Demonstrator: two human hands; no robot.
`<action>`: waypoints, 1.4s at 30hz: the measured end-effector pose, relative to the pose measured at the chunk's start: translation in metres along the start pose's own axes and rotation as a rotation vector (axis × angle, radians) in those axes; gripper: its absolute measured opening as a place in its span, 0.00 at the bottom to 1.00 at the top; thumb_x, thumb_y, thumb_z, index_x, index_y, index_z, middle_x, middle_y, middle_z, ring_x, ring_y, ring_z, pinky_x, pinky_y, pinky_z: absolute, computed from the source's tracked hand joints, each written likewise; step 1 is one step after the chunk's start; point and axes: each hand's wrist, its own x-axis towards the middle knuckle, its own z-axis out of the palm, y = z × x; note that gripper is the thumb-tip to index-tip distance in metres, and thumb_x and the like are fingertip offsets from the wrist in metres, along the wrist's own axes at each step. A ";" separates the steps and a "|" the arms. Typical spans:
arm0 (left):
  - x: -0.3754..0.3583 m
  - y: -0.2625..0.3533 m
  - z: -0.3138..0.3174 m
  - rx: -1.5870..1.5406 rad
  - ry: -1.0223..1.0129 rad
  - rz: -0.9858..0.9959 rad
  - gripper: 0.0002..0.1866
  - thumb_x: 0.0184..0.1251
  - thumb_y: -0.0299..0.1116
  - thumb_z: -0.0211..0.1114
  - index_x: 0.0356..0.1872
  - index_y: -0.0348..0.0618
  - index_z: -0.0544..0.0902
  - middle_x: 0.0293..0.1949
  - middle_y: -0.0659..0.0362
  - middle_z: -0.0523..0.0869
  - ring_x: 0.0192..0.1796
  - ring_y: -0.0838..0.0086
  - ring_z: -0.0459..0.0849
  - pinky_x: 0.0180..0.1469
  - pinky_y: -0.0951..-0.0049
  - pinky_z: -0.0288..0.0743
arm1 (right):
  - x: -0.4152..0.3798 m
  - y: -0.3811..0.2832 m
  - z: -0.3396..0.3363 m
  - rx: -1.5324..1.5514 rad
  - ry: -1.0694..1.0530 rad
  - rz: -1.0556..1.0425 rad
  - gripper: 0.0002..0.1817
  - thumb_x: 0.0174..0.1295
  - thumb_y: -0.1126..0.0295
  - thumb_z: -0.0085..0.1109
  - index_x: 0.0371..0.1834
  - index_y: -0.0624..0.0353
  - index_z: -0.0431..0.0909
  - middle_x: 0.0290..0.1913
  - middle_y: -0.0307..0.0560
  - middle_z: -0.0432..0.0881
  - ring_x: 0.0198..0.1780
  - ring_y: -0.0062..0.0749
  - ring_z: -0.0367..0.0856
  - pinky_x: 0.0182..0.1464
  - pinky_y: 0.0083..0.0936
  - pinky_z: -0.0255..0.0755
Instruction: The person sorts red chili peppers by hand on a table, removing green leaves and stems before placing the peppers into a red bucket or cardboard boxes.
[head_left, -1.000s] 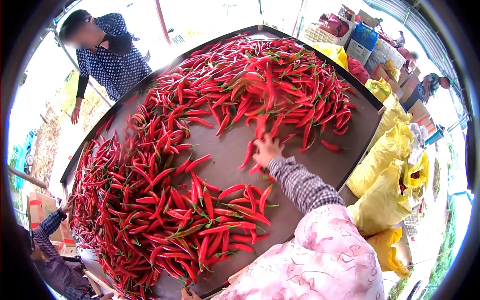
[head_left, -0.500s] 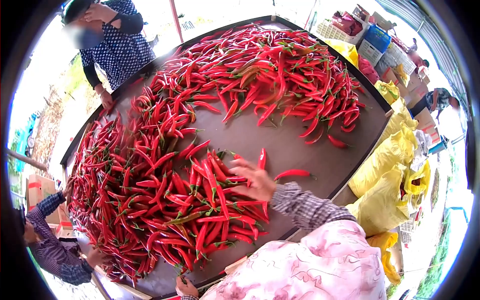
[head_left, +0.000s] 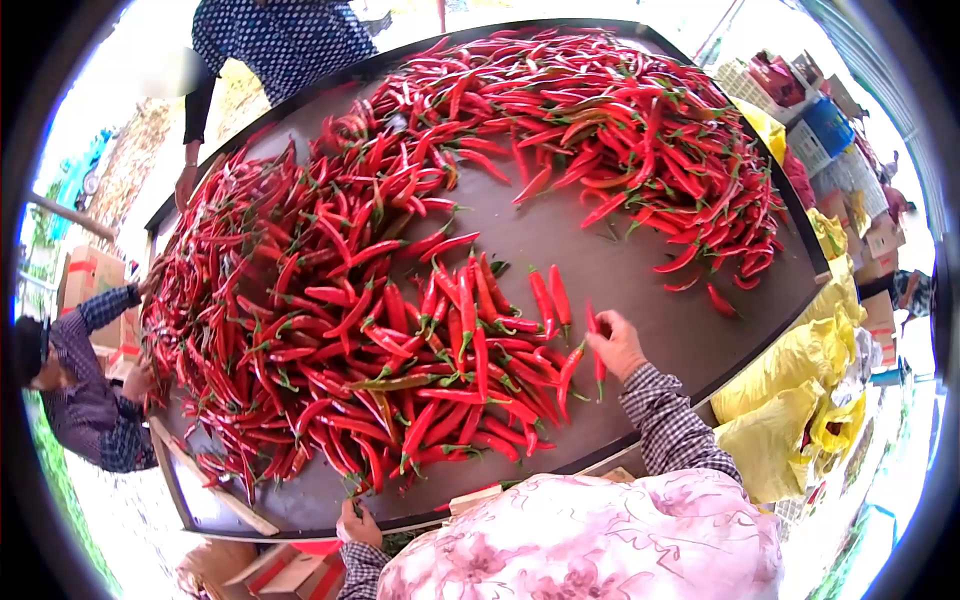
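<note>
Red chili peppers (head_left: 300,300) with green stems lie in a broad heap that curves over the brown tabletop (head_left: 560,240). At the heap's right edge, my right hand (head_left: 617,347) has its thumb and fingers pinched around a red chili pepper (head_left: 600,374). Two more loose peppers, one of them this upright chili (head_left: 560,296), lie just left of that hand. My left hand (head_left: 359,525) rests by the table's near edge with curled fingers. Green stems show at its fingertips, but what it grips is hidden.
A dark raised rim (head_left: 720,385) borders the table. Across it stands a person in a dotted top (head_left: 285,45); another in checked sleeves (head_left: 90,385) works at the left end. Yellow sacks (head_left: 790,380) line the right side. Cardboard boxes (head_left: 295,575) sit below the near edge.
My right hand has gone from spread fingers above the peppers to a pinch at the heap's right edge. The camera view has shifted. My left hand stays near the table edge.
</note>
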 end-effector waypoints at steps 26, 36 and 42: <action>-0.031 -0.047 -0.019 -0.928 0.395 -0.243 0.18 0.68 0.43 0.56 0.25 0.39 0.76 0.17 0.60 0.73 0.21 0.76 0.73 0.23 0.76 0.65 | 0.008 -0.069 0.006 0.474 -0.066 0.220 0.06 0.57 0.77 0.58 0.36 0.56 0.74 0.24 0.33 0.74 0.18 0.15 0.68 0.17 0.15 0.60; -0.143 -0.198 -0.014 -1.085 0.532 -1.310 0.13 0.69 0.38 0.52 0.28 0.40 0.75 0.13 0.64 0.67 0.14 0.81 0.62 0.17 0.76 0.55 | -0.040 -0.058 0.054 0.461 -0.344 0.522 0.16 0.55 0.78 0.57 0.49 0.59 0.73 0.37 0.42 0.80 0.33 0.33 0.80 0.32 0.29 0.78; -0.188 -0.258 0.004 -0.763 0.125 -1.576 0.24 0.67 0.40 0.55 0.61 0.42 0.69 0.47 0.48 0.81 0.46 0.61 0.79 0.45 0.63 0.73 | -0.031 -0.080 0.093 0.415 -0.472 0.558 0.19 0.57 0.79 0.51 0.54 0.58 0.71 0.44 0.45 0.80 0.41 0.37 0.81 0.41 0.35 0.79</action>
